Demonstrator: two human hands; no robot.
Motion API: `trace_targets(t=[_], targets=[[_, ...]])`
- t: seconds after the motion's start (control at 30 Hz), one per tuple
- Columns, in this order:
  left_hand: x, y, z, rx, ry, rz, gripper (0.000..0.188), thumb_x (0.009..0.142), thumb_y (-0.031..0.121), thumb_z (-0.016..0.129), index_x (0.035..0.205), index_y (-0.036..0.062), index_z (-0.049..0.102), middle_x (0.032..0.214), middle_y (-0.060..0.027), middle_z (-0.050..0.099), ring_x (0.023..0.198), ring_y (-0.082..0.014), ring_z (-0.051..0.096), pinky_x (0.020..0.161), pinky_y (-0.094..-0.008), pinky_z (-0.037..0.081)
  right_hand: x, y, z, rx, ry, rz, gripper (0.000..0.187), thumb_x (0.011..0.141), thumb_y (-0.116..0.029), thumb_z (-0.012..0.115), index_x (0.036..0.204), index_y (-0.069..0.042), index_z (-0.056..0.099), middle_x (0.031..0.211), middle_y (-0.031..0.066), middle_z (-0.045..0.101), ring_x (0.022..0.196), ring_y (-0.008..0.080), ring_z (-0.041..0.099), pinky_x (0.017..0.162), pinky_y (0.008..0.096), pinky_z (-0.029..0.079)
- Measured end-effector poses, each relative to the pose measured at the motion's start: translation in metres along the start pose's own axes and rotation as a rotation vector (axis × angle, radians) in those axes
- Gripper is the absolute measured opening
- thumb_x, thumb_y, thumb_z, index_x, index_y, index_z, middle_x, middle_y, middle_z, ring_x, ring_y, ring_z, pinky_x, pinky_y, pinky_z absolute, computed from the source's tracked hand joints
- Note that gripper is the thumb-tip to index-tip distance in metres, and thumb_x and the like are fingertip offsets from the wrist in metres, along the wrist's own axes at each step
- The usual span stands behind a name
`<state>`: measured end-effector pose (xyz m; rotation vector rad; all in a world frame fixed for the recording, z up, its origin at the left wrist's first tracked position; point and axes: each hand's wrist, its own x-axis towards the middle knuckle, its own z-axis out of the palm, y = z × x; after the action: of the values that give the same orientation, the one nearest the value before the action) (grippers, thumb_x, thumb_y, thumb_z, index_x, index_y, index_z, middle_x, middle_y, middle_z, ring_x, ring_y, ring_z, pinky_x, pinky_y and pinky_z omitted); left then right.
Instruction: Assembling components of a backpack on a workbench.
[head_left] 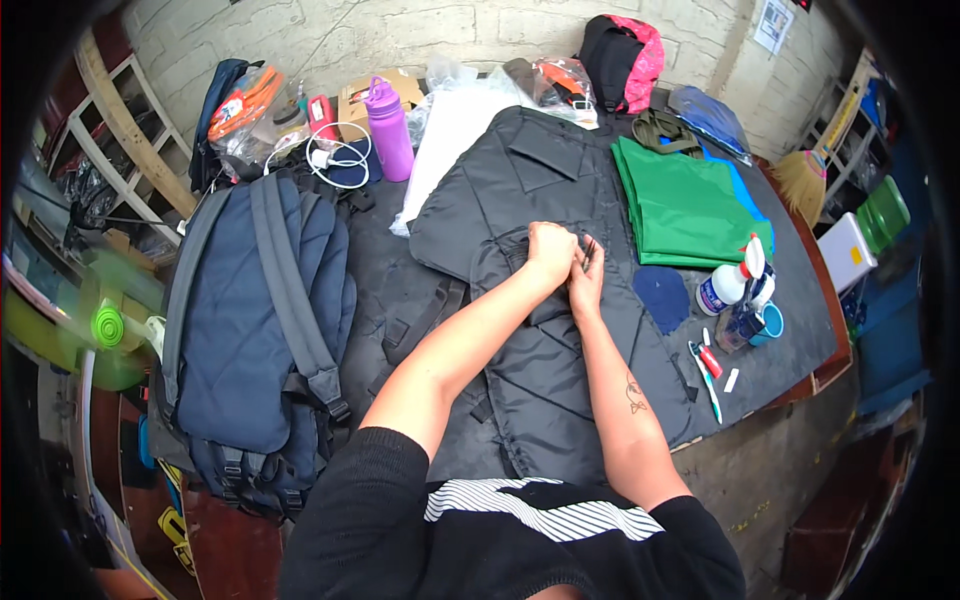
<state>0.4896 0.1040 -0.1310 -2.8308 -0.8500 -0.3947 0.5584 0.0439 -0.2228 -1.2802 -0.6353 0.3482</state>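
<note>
A black padded fabric bag (545, 340) lies spread over the dark table, its surface creased and its straps loose along the left side. Over the middle of it my two hands meet. My left hand (552, 250) is closed in a fist, knuckles up, against the bag's fabric; what it grips is hidden. Close beside it, my right hand (587, 278) is closed with fingers bent around something thin and dark, too small to name. A flat pocket (550, 155) shows on the far part of the bag.
A navy backpack (245, 320) stands at the left. Behind are a purple bottle (390, 130), a white cable (345, 165) and plastic bags. To the right lie folded green fabric (685, 205), a spray bottle (725, 285), a blue cup (768, 323) and a toothbrush (706, 385).
</note>
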Motion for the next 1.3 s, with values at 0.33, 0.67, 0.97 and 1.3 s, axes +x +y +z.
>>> trace_targets(t=[0.33,0.67,0.97,1.3], targets=[[-0.015,-0.028,0.028,-0.079,0.161,-0.039,0.012,0.076,0.014,0.059,0.077,0.0073,0.069,0.084,-0.0103,0.064,0.079,-0.0231,0.065,0.072,-0.0362,0.048,-0.011,-0.031,0.004,0.191,-0.092,0.109,0.044,0.089,-0.001,0.045,0.131,-0.003,0.031,0.13,0.0167,0.052,0.05,0.0035,0.041,0.041,0.0171,0.035],[-0.007,-0.028,0.021,-0.036,0.179,-0.093,0.017,0.076,0.021,0.062,0.083,0.007,0.068,0.083,-0.0078,0.064,0.085,-0.0242,0.064,0.081,-0.0403,0.043,-0.011,-0.029,0.004,0.203,-0.082,0.086,0.042,0.089,-0.002,0.046,0.129,-0.004,0.034,0.127,0.0144,0.055,0.048,0.0032,0.041,0.039,0.0173,0.033],[-0.003,-0.031,0.011,-0.54,0.078,-0.224,0.014,0.066,0.014,0.063,0.072,0.0023,0.066,0.074,-0.0138,0.066,0.076,-0.0323,0.064,0.074,-0.0438,0.046,-0.018,-0.036,0.005,0.174,-0.032,0.08,0.046,0.088,0.007,0.043,0.132,0.004,0.031,0.128,0.0168,0.052,0.122,0.0187,0.048,0.099,0.0264,0.035],[-0.062,-0.072,-0.022,-0.401,0.314,-0.459,0.018,0.064,0.017,0.063,0.055,0.0068,0.052,0.067,-0.0085,0.058,0.07,-0.0288,0.052,0.075,-0.0412,0.034,-0.02,-0.031,0.004,0.078,-0.032,-0.032,0.045,0.088,0.004,0.046,0.131,0.0,0.034,0.125,0.0132,0.056,0.121,0.0179,0.049,0.1,0.0276,0.034]])
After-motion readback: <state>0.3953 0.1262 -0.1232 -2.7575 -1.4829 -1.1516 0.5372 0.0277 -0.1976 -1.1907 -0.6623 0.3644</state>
